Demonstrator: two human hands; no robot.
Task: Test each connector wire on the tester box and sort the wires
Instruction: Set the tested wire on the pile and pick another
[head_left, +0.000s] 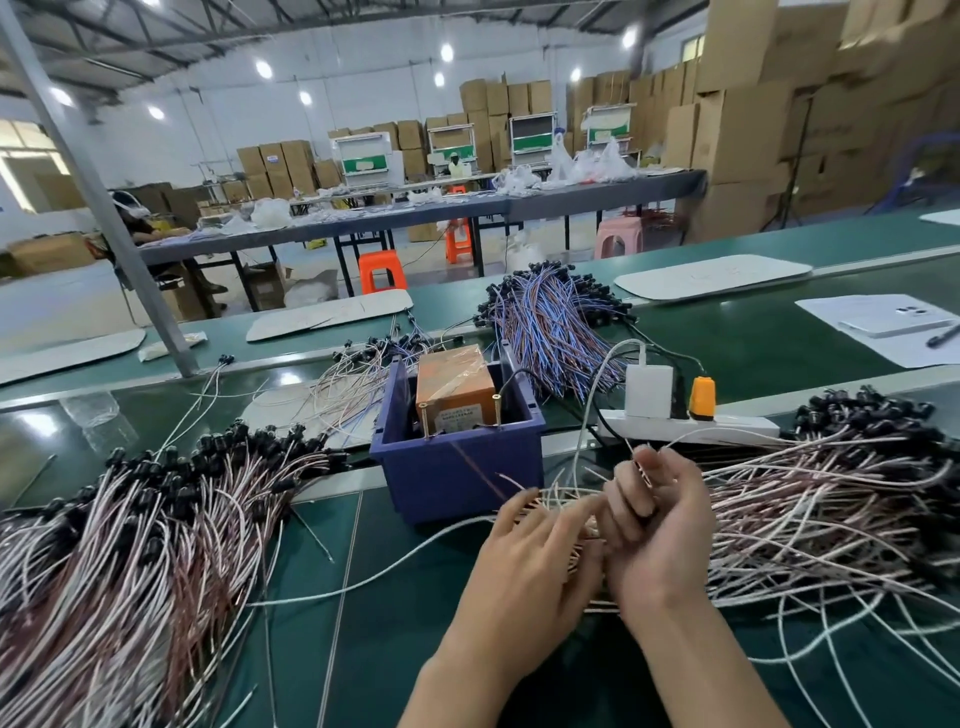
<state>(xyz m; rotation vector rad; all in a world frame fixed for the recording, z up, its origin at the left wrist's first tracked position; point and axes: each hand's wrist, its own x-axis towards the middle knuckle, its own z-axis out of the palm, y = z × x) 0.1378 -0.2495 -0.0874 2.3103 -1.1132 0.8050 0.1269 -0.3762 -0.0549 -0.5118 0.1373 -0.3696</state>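
The tester box (456, 387), orange-brown and taped, sits inside a blue bin (457, 467) at the middle of the green bench. Just in front of the bin, my right hand (657, 525) curls its fingers round the stripped ends of a few pink-white connector wires from the right pile (831, 499). My left hand (535, 551) lies beside it with straight fingers touching the same wire ends. A large pile of pink-white wires with black connectors (135, 545) covers the left of the bench.
A bundle of blue and red wires (550, 317) lies behind the bin. A white power strip (727, 428) with a white adapter and an orange plug sits to the right. Papers and a pen (943, 335) lie at far right. A grey post (104, 208) stands at left.
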